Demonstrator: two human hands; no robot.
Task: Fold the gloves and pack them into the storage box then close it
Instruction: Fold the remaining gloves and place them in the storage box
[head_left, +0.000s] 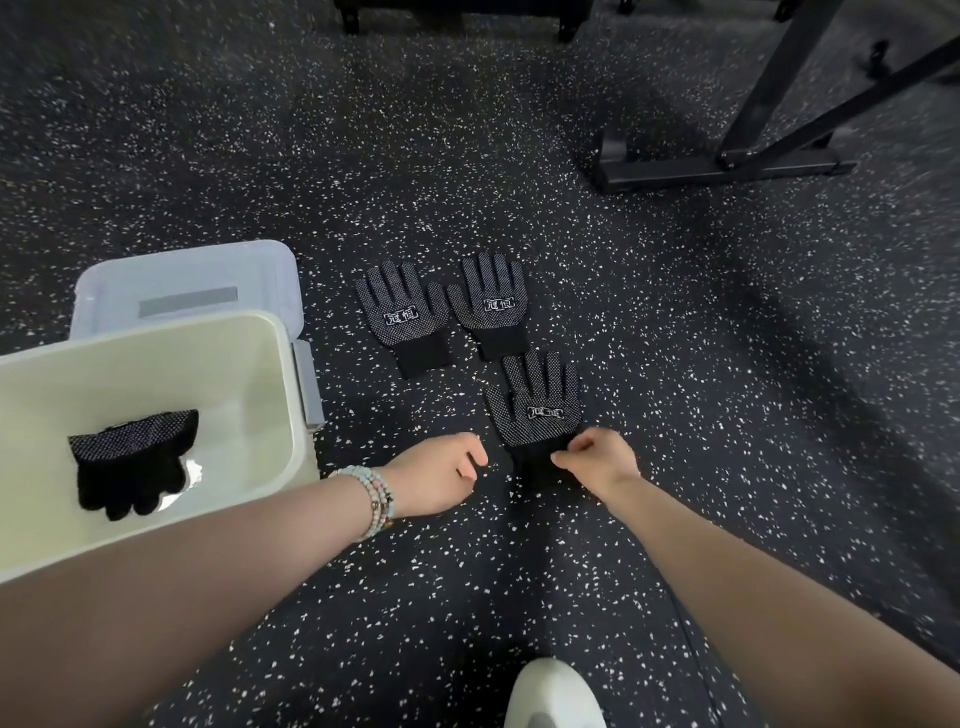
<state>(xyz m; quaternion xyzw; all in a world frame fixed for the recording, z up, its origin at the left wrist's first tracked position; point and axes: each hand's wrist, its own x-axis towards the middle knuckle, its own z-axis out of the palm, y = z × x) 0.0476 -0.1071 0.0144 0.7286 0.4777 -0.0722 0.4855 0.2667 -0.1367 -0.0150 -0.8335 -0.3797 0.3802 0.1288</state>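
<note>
Speckled dark rubber floor (675, 364) carries everything. Black metal frame base (722, 169) stands far right, well apart from the work.

Storage box (270, 374), pale, open, sits at left; its lid (208, 275) lies flat just behind it, touching or nearly so. One folded glove (132, 460) rests on the box bottom.

Three dotted black gloves lie flat on the floor, palms up, fingers pointing away: far-left glove (402, 319) and far-right glove (491, 306) side by side, thumbs overlapping; near glove (537, 402) just in front of them.

Right hand (602, 460): grip pinched on the near glove's cuff. Left hand (439, 475): fingers curled loosely, grasping nothing, just beside the cuff. Beaded bracelets (374, 499) on left wrist.
</note>
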